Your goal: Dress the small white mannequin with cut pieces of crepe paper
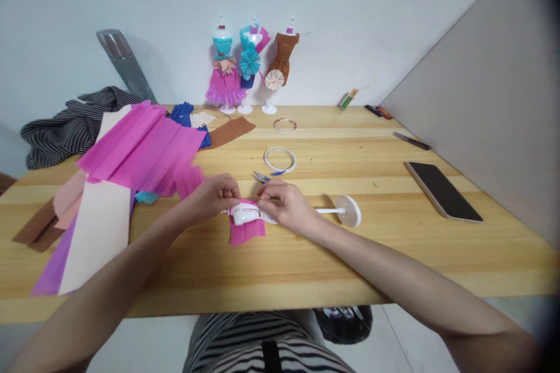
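A small white mannequin (pixel 240 217) lies on its side on the table, its stand's round base (pixel 350 211) pointing right. A piece of pink crepe paper (pixel 247 233) lies under it, showing along both its long sides. My left hand (pixel 219 193) is closed, fingertips pinched on the paper's upper edge near the mannequin's neck. Across the mannequin's lower body, my right hand (pixel 286 205) is closed too, thumb and forefinger pinching at the paper's other end; its palm hides part of the mannequin. Small thread snips (pixel 261 177) lie just beyond my fingers.
Two tape rolls, one white (pixel 280 159) and one smaller (pixel 284 124), lie behind. Pink crepe sheets (pixel 144 148) pile up left. Dressed mannequins (pixel 225 78) stand against the wall. Right are a phone (pixel 441 191), a craft knife (pixel 411 140) and a green-labelled item (pixel 349 99).
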`<state>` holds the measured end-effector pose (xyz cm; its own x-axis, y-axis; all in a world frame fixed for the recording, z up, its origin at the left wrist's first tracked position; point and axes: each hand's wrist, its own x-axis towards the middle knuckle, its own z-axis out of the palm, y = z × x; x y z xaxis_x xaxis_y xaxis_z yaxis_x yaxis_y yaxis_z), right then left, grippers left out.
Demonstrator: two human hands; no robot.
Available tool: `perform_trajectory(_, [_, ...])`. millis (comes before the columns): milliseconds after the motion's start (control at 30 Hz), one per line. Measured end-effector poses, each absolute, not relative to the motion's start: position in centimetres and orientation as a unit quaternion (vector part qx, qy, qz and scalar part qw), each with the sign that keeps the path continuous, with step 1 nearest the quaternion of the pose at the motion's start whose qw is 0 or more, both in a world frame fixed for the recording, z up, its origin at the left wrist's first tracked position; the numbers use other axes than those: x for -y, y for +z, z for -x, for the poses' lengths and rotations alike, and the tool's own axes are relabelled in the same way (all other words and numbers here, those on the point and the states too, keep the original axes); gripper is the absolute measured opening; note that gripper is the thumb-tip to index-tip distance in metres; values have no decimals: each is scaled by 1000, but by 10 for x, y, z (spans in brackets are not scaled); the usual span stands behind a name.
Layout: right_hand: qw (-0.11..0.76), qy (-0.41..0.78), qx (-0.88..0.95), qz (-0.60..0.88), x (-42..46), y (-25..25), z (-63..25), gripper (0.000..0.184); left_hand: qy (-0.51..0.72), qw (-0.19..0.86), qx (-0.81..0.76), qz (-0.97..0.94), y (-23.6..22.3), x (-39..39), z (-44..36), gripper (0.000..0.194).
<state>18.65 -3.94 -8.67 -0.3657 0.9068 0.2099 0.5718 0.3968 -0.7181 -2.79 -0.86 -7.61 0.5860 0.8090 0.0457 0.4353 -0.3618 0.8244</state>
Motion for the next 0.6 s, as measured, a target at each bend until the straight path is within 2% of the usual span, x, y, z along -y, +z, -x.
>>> perform_trajectory(600, [309,247,766,507,40,-89,-185,18,196,351,-415,-816,-82,9,27,10])
